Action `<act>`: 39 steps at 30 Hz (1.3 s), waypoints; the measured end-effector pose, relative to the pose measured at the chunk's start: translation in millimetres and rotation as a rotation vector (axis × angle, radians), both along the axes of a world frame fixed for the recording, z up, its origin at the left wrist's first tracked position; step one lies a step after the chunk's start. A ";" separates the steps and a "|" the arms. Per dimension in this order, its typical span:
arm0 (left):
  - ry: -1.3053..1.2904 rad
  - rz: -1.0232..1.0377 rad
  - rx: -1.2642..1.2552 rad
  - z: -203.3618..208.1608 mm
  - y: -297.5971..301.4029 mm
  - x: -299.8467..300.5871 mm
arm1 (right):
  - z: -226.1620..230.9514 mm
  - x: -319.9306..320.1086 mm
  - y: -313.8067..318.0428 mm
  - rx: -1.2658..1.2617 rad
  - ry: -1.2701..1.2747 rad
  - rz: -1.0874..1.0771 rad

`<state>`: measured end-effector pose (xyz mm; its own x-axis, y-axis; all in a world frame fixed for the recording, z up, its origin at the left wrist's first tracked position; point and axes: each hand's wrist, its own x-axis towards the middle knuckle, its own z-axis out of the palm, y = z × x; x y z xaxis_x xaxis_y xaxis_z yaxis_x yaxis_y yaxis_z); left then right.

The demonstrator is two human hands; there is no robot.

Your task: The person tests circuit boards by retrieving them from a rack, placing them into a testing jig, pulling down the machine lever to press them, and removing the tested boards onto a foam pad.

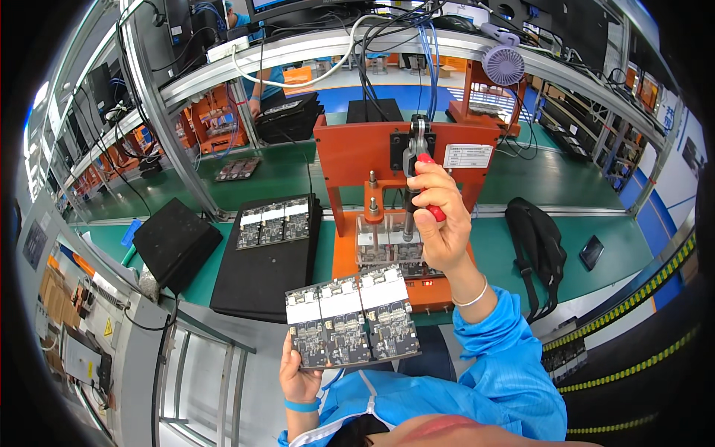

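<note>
My left hand point(299, 381) grips the lower left edge of a circuit board panel point(351, 335), tilted in front of me. The panel is black with white strips and has three sections side by side. My right hand point(447, 223) is wrapped round the red handle point(425, 159) of a toggle clamp on an orange test fixture point(348, 149). Beneath the clamp, a clear plate point(372, 229) sits over another circuit board, mostly hidden by the plate, my hand and the held panel. The held panel overlaps the fixture's front in view.
Left of the fixture, a similar board panel point(274, 223) lies on a black foam pad point(246, 277). A black foam block point(177, 242) stands farther left. To the right lie a black bag point(538, 257) and a phone-like dark object point(592, 252). A metal frame with cables crosses behind.
</note>
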<state>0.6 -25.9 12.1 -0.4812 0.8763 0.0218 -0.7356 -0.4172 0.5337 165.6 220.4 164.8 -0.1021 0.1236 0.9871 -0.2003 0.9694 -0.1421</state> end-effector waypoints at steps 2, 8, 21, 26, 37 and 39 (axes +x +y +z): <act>0.003 0.003 -0.001 -0.6 -2.4 -1.0 | -0.9 -2.5 -1.1 -0.001 0.002 0.009; 0.006 -0.003 -0.004 -3.3 -4.6 -2.9 | -1.1 -0.8 -5.9 -0.010 0.005 -0.026; 0.069 -0.231 0.041 -78.0 -4.4 -51.0 | -1.9 0.0 2.4 -0.016 0.063 0.056; 0.146 -0.517 0.387 -78.7 9.4 -68.9 | 1.6 -2.7 -1.0 -0.041 0.049 0.081; 0.006 0.033 -0.042 -2.8 -4.2 -7.2 | -0.9 -1.5 -9.4 -0.036 0.044 -0.036; 0.001 0.053 -0.039 -3.9 -7.6 -8.3 | -2.3 -5.8 -9.8 -0.041 0.036 -0.003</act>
<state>-7.8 -33.5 8.2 -0.5273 0.8496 -0.0108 -0.7121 -0.4350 0.5511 159.8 210.7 162.5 -0.0661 0.1645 0.9842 -0.2028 0.9635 -0.1747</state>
